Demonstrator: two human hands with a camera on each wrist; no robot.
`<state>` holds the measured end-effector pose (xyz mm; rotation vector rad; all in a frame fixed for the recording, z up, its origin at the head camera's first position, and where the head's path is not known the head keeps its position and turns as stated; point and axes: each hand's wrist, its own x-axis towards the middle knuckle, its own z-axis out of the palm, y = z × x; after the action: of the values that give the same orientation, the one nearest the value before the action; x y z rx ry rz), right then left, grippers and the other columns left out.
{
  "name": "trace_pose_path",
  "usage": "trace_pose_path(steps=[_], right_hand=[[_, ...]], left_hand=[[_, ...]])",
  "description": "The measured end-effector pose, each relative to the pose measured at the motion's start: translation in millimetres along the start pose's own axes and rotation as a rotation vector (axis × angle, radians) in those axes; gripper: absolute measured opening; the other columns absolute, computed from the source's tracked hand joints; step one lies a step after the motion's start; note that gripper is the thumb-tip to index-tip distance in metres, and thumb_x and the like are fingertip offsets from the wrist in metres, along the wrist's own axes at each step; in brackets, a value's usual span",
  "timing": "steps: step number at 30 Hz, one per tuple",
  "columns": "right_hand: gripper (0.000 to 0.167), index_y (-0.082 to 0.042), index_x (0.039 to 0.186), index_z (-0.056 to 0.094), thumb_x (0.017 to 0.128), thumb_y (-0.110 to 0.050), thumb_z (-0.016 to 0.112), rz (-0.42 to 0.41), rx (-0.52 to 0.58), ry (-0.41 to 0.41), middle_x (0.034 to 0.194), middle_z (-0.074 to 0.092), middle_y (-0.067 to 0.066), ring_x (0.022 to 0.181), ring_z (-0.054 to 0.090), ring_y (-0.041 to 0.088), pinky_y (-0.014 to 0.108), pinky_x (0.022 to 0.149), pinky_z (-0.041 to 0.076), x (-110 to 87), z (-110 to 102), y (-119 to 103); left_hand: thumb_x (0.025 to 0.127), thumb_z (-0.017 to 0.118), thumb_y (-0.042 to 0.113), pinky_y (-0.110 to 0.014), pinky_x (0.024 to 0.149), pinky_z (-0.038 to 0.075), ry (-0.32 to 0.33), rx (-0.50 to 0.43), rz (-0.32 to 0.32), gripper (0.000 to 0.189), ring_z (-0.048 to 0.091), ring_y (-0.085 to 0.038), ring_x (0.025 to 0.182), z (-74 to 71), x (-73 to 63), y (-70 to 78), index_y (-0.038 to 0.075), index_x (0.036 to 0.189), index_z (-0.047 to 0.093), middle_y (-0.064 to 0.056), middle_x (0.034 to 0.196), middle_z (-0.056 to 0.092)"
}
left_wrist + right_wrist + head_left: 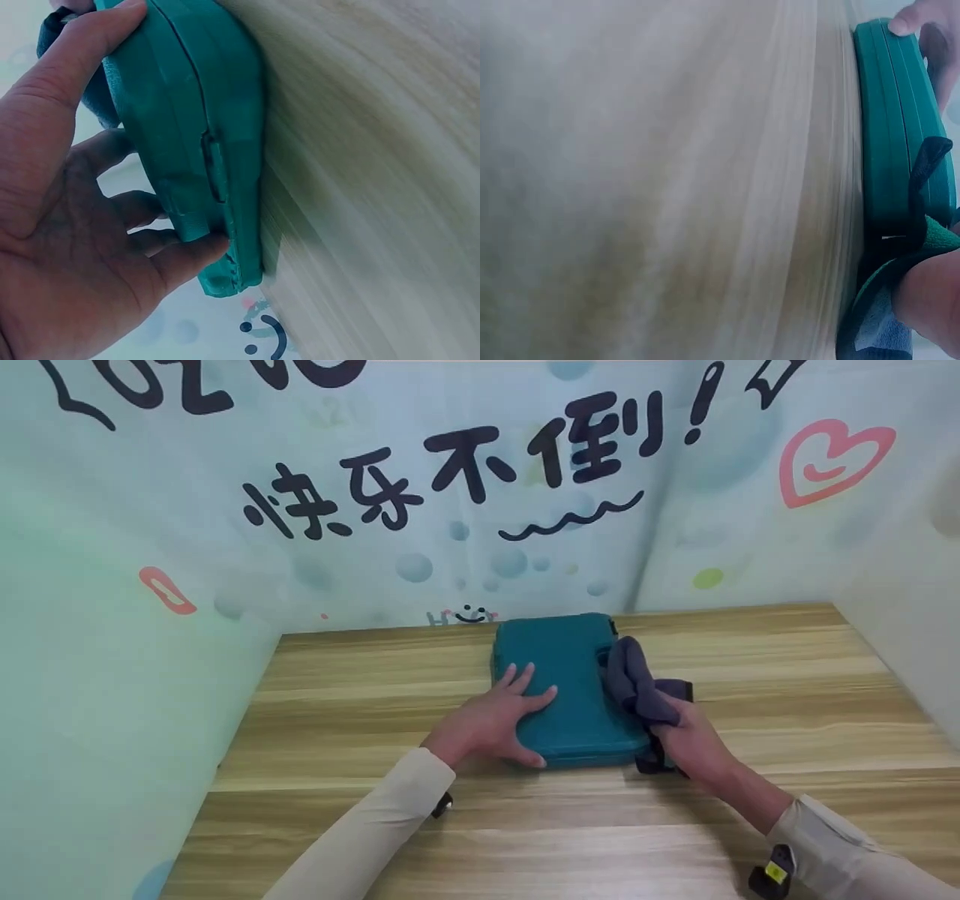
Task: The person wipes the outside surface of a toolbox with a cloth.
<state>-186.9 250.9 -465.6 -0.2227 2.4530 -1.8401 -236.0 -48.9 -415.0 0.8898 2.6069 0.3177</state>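
Observation:
A teal plastic case point(562, 660) lies flat on the table, its seam and a small latch point(214, 169) showing in the left wrist view. My left hand point(495, 724) rests on the case's left part with fingers spread over the lid and thumb at the near edge. At the case's right side, my right hand point(697, 742) grips a bunched dark grey cloth point(634, 679). This cloth has black edging and a fuzzy green patch point(936, 236) in the right wrist view. It overlaps the case's handle side, and a black strap end point(930, 157) stands up beside the case.
The wood-grain table point(360, 682) reaches back to a printed backdrop point(360, 577) right behind the case. Pale fabric walls stand at the left point(112, 682) and right point(907, 607). A small dark device point(772, 874) is on the right sleeve.

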Motion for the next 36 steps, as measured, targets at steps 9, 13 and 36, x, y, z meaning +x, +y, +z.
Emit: trace_pose_path(steps=[9,13,36], right_hand=[[0.055,-0.002,0.147,0.053,0.094,0.012,0.044,-0.002,-0.009,0.009,0.135,0.056,0.014,0.113,0.048,0.025,0.024,0.095,0.040,-2.7,-1,0],[0.054,-0.002,0.147,0.053,0.095,0.011,0.045,0.006,0.000,0.018,0.134,0.057,0.014,0.112,0.048,0.025,0.024,0.094,0.040,-2.0,-1,-1],[0.062,-0.003,0.150,0.049,0.091,0.015,0.043,0.028,0.005,0.122,0.140,0.053,0.018,0.119,0.046,0.025,0.023,0.094,0.038,-25.3,20,-6]], left_hand=[[0.080,0.080,0.060,-0.054,0.110,0.034,0.009,0.028,-0.015,0.104,-0.008,-0.032,0.152,0.3,2.8,1.3,0.031,0.163,0.023,-0.006,0.169,-0.001],[0.079,0.079,0.062,-0.054,0.111,0.032,0.014,0.042,-0.022,0.105,-0.007,-0.033,0.152,0.9,3.9,1.5,0.030,0.163,0.023,-0.007,0.169,0.000],[0.081,0.080,0.060,-0.053,0.110,0.033,0.036,0.040,-0.023,0.103,-0.005,-0.036,0.152,2.6,2.8,5.0,0.027,0.162,0.026,-0.010,0.169,0.003]])
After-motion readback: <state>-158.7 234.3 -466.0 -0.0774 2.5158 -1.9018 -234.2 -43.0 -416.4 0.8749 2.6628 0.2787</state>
